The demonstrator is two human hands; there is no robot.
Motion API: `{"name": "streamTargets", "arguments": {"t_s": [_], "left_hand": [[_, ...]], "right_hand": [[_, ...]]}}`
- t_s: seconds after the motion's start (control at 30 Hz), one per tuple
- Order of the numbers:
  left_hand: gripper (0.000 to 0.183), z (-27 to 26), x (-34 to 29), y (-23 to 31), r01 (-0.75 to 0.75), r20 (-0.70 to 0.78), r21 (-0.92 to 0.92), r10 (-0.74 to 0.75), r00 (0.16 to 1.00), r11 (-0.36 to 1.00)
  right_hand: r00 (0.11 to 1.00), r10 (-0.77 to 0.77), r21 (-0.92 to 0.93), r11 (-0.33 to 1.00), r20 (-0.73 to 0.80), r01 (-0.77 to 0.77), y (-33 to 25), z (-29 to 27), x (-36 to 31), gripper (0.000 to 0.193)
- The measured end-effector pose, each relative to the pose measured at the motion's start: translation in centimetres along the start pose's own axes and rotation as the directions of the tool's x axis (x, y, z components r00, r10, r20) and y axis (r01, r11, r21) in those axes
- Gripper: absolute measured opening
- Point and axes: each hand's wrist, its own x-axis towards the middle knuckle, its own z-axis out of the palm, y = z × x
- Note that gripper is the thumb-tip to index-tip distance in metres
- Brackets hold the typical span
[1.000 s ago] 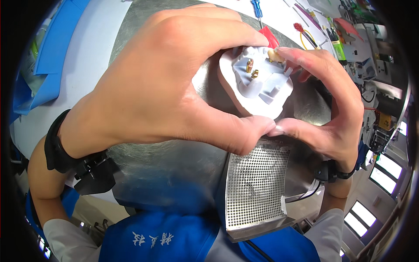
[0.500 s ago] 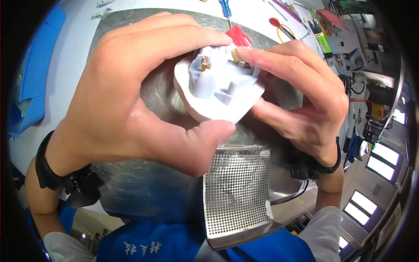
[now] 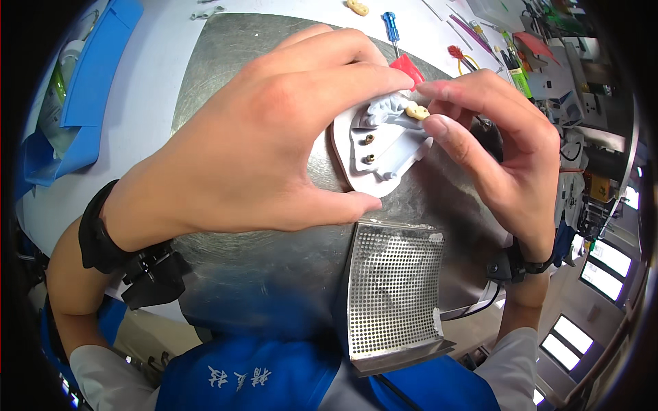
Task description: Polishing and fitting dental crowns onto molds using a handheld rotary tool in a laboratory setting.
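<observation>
A white dental model (image 3: 375,179) with a row of grey-white teeth (image 3: 382,109) is gripped at its edges by my left hand (image 3: 267,137), fingers over the far side and thumb at the near edge. Two small brass-coloured posts (image 3: 370,140) stand up from it. My right hand (image 3: 510,151) pinches a small cream dental crown piece (image 3: 417,111) between thumb and fingertips, right at the end of the tooth row. Whether this piece touches the model cannot be made out. Dark holes show on its surface.
Under my hands lies a scratched metal plate (image 3: 226,89). A perforated metal screen (image 3: 394,294) stands close to my body. Beyond the hands are a red sheet (image 3: 409,70), a blue screwdriver (image 3: 391,27) and another cream piece (image 3: 357,7). A blue tray (image 3: 103,82) is at left.
The dental model has turned, so two brass posts now show inside it. The cream crown piece, earlier mostly hidden under my right fingers, is now visible between thumb and fingertips. The view has shifted slightly.
</observation>
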Motion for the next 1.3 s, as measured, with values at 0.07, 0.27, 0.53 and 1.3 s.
{"name": "streamTargets", "arguments": {"t_s": [0.07,0.27,0.53,1.3], "left_hand": [[0.082,0.2,-0.1,0.0,-0.006,-0.014,-0.007,0.006,1.0,1.0],[0.079,0.5,-0.2,-0.2,0.001,0.009,-0.026,-0.001,1.0,1.0],[0.046,-1.2,2.2,0.9,0.376,0.146,-0.248,-0.349,0.926,0.893],[0.025,-3.9,8.6,2.0,0.773,0.35,-0.123,-0.702,0.621,0.622]], "right_hand": [[0.999,-0.038,-0.11,0.993,0.012,0.039,-0.2,0.6,-0.1,0.028],[0.985,-0.151,-0.361,0.926,-0.089,0.11,-2.1,1.5,0.2,0.019],[0.965,-0.008,-0.07,0.997,-0.261,-0.01,-2.9,-3.3,-0.3,0.014],[0.998,0.007,0.12,0.993,-0.07,0.002,1.0,-2.0,-0.8,0.024]]}}
